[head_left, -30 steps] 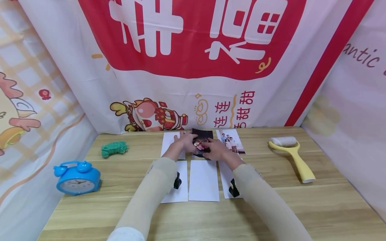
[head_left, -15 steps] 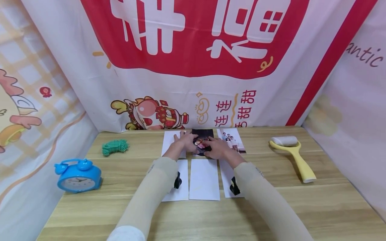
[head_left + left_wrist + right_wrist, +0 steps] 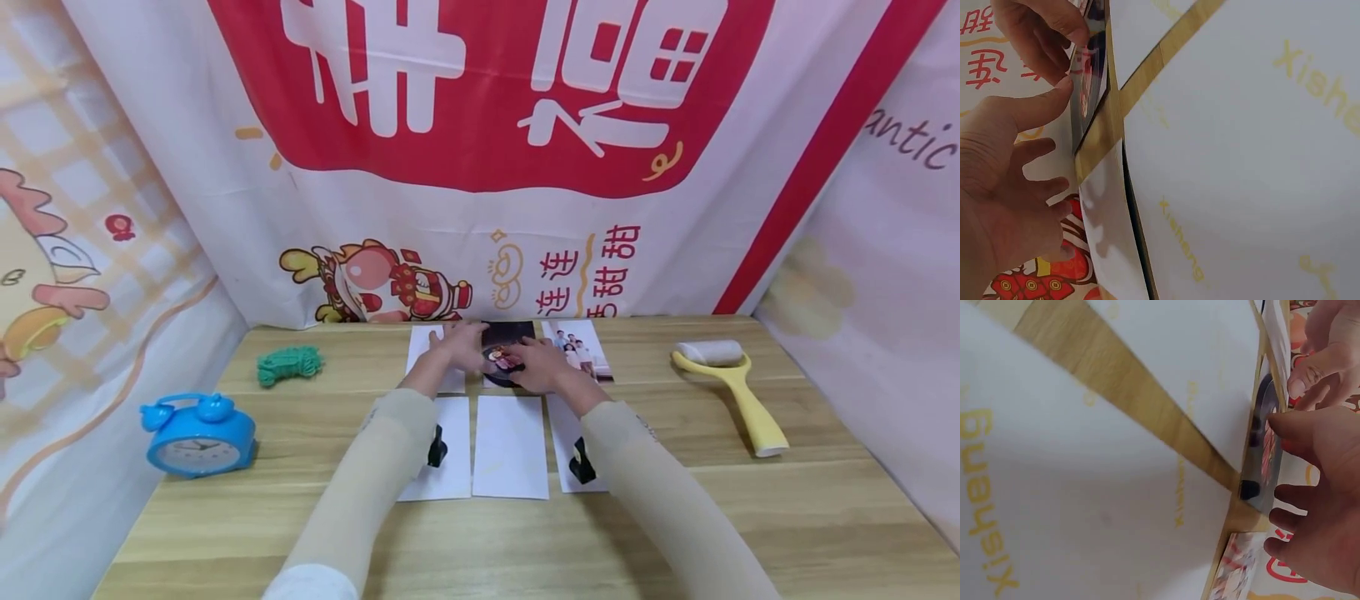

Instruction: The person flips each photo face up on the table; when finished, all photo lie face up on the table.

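Observation:
A dark photo [image 3: 512,332] with a colourful picture in its middle lies in the back row, between both hands. My left hand [image 3: 462,346] is at its left edge, thumb extended and touching the photo in the left wrist view, the other fingers spread. From the right side, my right hand [image 3: 542,365] reaches in, its thumb [image 3: 1291,428] against the photo, other fingers loosely bent. Left of the photo is a white card [image 3: 422,343], partly covered by my left hand. A family photo [image 3: 579,350] lies to the right, beside my right hand.
Nearer me lie a middle white sheet [image 3: 512,446], a left sheet [image 3: 454,433] and a right sheet [image 3: 564,425], partly under my sleeves. A blue alarm clock [image 3: 200,437] and green cord bundle [image 3: 288,365] are left. A yellow-handled lint roller [image 3: 731,379] is right.
My left hand has shifted slightly back along the photo's left edge, uncovering a bit more of it. The right hand stays almost in place. The head view has turned slightly.

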Tool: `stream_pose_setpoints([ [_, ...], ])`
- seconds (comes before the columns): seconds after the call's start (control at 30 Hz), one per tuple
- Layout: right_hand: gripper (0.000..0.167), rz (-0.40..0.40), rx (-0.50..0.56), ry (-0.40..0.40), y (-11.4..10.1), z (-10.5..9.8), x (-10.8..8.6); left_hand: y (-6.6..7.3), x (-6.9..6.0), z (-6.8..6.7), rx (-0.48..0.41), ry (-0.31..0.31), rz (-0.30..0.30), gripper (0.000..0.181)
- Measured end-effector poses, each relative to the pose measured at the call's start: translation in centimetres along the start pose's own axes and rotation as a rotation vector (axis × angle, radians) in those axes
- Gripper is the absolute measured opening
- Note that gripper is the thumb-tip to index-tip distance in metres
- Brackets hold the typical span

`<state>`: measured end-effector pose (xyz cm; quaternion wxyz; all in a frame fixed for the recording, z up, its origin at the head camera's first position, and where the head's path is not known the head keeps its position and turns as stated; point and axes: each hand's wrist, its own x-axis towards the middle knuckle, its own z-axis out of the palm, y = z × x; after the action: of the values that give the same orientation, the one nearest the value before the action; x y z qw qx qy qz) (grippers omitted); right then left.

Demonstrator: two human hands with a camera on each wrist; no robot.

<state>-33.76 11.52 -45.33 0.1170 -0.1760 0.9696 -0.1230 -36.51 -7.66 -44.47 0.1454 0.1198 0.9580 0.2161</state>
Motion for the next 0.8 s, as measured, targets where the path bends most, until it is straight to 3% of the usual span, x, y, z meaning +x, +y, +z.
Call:
stream_pose_setpoints([
  [0.23,0.053,-0.055,0.044,0.068,-2.1,-0.4,0.8,-2.2,-0.8,-1.8,0.024,0.036,-0.060,0.092],
  [0.43,0.054,-0.117,0.134,0.051,-4.2,-0.3,1.3,-4.1,-1.4,-3.1,0.078,0.023,-0.113,0.089],
  [0.53,0.056,-0.115,0.292,0.023,-5.6,-0.2,1.2,-5.4,-2.2,-3.5,0.052,0.016,-0.132,0.088],
  [0.63,0.059,-0.062,0.494,-0.014,-7.1,0.1,1.4,-7.0,-2.9,-3.7,0.029,0.005,-0.158,0.089],
  [0.8,0.067,0.042,0.799,-0.092,-8.9,0.3,1.7,-9.1,-3.4,-3.9,0.036,-0.073,-0.192,0.090],
])
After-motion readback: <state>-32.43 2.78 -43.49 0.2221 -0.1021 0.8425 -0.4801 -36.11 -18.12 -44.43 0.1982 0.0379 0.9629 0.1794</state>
